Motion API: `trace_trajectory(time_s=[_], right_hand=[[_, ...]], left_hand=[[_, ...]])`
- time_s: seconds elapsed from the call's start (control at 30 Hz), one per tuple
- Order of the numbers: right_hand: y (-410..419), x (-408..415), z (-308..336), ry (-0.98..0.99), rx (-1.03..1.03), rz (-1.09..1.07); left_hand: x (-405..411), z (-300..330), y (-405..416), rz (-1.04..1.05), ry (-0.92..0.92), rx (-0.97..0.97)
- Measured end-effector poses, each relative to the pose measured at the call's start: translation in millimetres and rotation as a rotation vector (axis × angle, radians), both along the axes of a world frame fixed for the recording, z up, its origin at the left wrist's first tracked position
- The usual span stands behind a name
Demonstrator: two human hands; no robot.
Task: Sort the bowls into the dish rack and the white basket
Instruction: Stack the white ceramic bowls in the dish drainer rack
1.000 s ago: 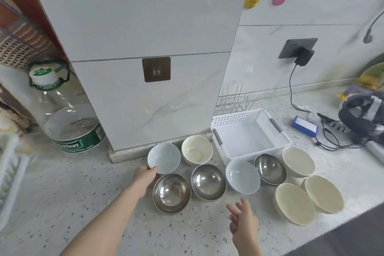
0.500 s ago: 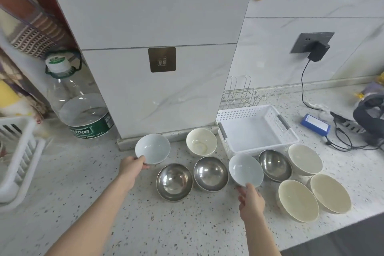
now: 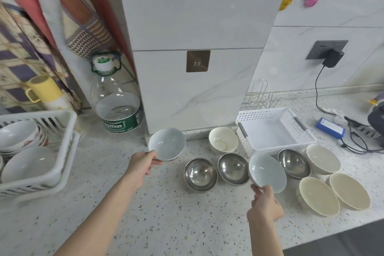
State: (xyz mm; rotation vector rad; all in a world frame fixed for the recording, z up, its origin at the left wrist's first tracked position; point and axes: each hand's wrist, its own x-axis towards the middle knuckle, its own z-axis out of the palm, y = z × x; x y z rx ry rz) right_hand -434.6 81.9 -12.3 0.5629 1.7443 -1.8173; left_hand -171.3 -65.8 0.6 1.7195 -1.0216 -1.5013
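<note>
The left hand pinches the near rim of one pale blue bowl, thumb over the lip and fingers curled beneath, and the right hand pinches the near rim of a second pale blue bowl in the same way; both bowls look lifted or tipped off the speckled counter. A grip at the rim suits a smooth, round, shallow bowl, leaving the base free to set down, and I judge that both matching bowls are being taken at once because they belong in one place. The likely place is the dish rack at the far left, which already holds white ceramic bowls, while the white basket, to the right past the pillar, holds nothing that I can see. A bowl has no long axis; what matters is where its mouth faces. The left bowl's mouth faces up and tilts toward the near side; the right bowl tips more steeply, its mouth turned up and to the left. On the counter between and beside the hands sit three steel bowls and four cream bowls, mouths up, the cream ones leaning on each other at the right.
</note>
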Motion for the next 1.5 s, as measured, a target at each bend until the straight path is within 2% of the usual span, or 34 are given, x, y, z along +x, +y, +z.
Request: trace_trajectory(time_s=[0.13, 0.37, 0.63, 0.83, 1.0, 1.23, 1.5], right_hand=[[-7.4, 46.1, 23.9, 0.083, -0.076, 0.096], [-32.1, 149.5, 40.9, 0.196, -0.106, 0.436], [-70.0, 266.5, 47.3, 0.348, -0.125, 0.851], [-108.6, 340.3, 61.1, 0.533, -0.132, 1.13], [-135.9, 392.0, 67.9, 0.618, -0.152, 1.286], [-170.7, 429.0, 64.4, 0.799, 0.01, 1.51], [-184.7, 448.9, 45.4, 0.993, 0.248, 1.665]], left_hand=[[44.3, 17.7, 3.9, 0.003, 0.074, -0.024], [143.9, 40.1, 11.7, 0.077, 0.109, -0.074], [263.9, 47.6, 16.0, 0.262, 0.137, -0.12], [340.4, 49.0, 21.3, 0.404, 0.161, -0.153], [382.0, 56.1, 23.3, 0.464, 0.196, -0.185], [410.2, 54.0, 9.5, 0.484, 0.184, -0.207], [418.4, 37.2, -8.6, 0.488, 0.169, -0.18]])
